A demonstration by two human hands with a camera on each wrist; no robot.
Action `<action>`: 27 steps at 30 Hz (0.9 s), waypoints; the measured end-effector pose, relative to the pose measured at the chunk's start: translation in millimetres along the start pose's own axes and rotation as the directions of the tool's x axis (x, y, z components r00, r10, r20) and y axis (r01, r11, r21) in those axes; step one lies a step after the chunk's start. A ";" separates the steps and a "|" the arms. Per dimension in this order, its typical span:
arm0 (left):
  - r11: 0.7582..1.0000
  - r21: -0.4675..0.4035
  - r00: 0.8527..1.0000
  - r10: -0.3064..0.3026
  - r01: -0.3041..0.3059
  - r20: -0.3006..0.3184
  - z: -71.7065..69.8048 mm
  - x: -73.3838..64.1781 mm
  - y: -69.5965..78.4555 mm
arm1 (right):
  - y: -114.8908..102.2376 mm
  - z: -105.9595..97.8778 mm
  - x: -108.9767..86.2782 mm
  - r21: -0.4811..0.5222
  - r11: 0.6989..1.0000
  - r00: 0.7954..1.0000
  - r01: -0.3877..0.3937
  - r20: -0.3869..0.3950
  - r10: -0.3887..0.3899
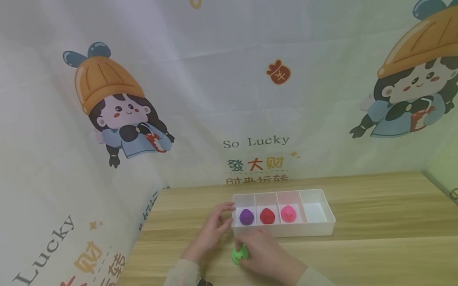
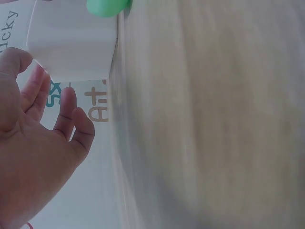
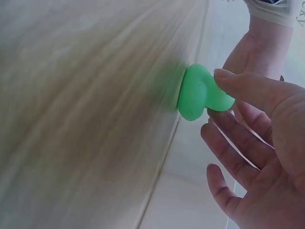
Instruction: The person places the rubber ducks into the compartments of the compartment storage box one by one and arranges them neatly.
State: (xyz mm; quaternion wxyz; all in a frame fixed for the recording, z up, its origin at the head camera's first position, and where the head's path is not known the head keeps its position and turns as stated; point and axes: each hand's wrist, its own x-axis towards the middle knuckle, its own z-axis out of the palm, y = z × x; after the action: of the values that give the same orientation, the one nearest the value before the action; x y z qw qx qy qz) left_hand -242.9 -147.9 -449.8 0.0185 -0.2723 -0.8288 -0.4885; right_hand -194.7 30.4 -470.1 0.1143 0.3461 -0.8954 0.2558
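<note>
A white box (image 1: 282, 230) with compartments stands on the table, with a purple toy duck (image 1: 246, 217), a red toy duck (image 1: 267, 216) and a pink toy duck (image 1: 288, 214) in separate compartments. My left hand (image 1: 214, 226) touches the box's left end, its fingers loosely bent in the left wrist view. In front of the box, my right hand (image 1: 266, 254) pinches a green toy duck (image 3: 198, 93) between thumb and fingers. The duck is at or just above the tabletop; I cannot tell if it touches. Its top is partly covered by my fingers in the head view.
The box's rightmost compartment (image 1: 315, 212) holds no duck. Wood-grain tabletop (image 1: 386, 222) extends to both sides of the box. A printed cloth (image 1: 214, 99) with cartoon figures hangs behind the table and along its left side.
</note>
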 end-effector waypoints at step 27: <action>1.000 -0.005 1.000 -0.004 0.004 -0.002 0.4 1.1 0.5 | 7.1 -28.4 -14.8 0.129 0.988 0.995 -0.085 -0.036 0.090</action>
State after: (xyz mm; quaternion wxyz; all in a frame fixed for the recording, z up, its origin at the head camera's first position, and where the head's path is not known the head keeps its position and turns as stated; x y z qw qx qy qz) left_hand -243.5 -146.9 -449.3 0.0175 -0.2704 -0.8280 -0.4909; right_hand -187.8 58.4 -454.5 0.0991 0.3077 -0.8890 0.3243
